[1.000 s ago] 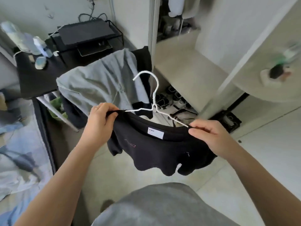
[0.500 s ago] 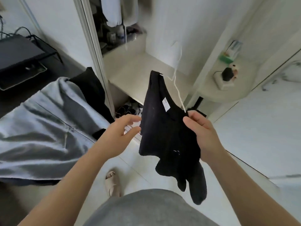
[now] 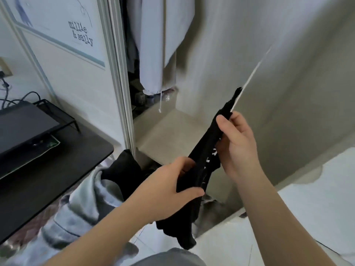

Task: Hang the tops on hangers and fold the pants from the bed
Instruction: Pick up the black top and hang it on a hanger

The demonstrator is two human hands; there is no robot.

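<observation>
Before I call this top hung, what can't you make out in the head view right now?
- Hanger: only a blurred white streak above the right hand; its hook fades out, so no telling if it is on a rail.
- Black top: bunched between both hands, left hand covering the middle; its seat on the hanger is hidden.
- Wardrobe rail: cut off by the top edge.

Single head-worn wide-angle view, aimed forward and down from the person's own eye line, both forearms seen close below, an open wardrobe [image 3: 159, 77] faced near ahead, a black desk [image 3: 57, 162] caught at the left edge.
</observation>
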